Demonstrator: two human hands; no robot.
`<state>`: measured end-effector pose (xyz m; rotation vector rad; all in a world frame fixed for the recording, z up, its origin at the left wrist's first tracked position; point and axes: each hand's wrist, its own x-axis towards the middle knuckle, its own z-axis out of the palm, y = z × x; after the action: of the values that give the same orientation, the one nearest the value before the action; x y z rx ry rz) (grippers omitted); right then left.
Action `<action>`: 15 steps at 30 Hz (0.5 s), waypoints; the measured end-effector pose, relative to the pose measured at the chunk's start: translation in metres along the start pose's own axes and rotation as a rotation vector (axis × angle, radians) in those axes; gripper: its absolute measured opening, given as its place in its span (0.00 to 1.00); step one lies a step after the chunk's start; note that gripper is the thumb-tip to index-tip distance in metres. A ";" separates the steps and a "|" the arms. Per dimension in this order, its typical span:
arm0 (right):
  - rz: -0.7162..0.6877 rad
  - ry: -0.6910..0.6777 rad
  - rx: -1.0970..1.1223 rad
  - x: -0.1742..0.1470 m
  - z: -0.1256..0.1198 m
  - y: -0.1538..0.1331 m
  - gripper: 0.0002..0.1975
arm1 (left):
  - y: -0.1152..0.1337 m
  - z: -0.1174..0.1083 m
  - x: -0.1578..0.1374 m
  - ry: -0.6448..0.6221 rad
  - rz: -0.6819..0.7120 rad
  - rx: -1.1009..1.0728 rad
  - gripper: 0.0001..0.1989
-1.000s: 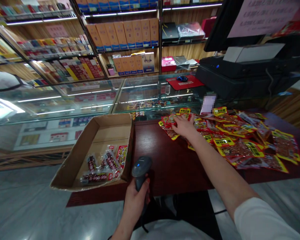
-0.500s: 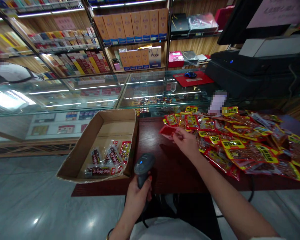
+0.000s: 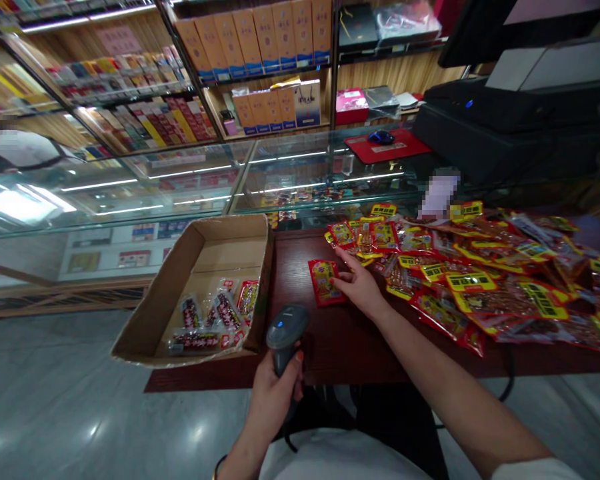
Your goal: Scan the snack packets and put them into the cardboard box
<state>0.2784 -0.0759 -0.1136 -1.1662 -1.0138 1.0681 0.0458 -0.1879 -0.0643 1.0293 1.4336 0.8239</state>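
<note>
My left hand [image 3: 275,387] is wrapped round the handle of a grey barcode scanner [image 3: 287,327], whose head shows a small blue light. A red and yellow snack packet [image 3: 324,281] lies face up on the dark wooden table [image 3: 300,250]. Over its right edge is my right hand [image 3: 361,288], fingers apart, with the thumb at or just above the packet. To the right spreads a pile of snack packets [image 3: 500,300], red and yellow. A cardboard box [image 3: 220,247] on the left holds several small clear-wrapped packs [image 3: 195,340] and a red packet [image 3: 249,300].
Beyond the table runs a glass display counter [image 3: 290,170] with a computer mouse [image 3: 381,137] on a red mat [image 3: 405,148]. Black equipment [image 3: 480,133] stands at the back right. A person [image 3: 25,150] is at the far left, near stocked shelves [image 3: 145,127].
The red packet, earlier lifted in my right hand, now lies flat on the table and my fingers have spread. My left hand still holds the scanner. The view has shifted slightly.
</note>
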 end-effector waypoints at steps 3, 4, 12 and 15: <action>0.107 0.017 0.103 0.002 0.002 0.006 0.45 | -0.001 -0.001 -0.003 -0.017 0.000 0.038 0.21; 0.130 0.019 0.128 0.002 0.002 0.006 0.42 | -0.001 -0.001 -0.004 -0.017 0.002 0.060 0.20; 0.149 0.051 0.133 0.002 0.009 -0.004 0.20 | 0.011 0.003 -0.017 0.011 0.096 0.236 0.11; 0.141 0.024 0.094 0.002 0.011 -0.005 0.21 | 0.017 -0.002 -0.018 0.000 0.139 0.306 0.11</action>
<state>0.2689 -0.0725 -0.1075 -1.1840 -0.8638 1.1976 0.0458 -0.1978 -0.0413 1.3728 1.5317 0.7160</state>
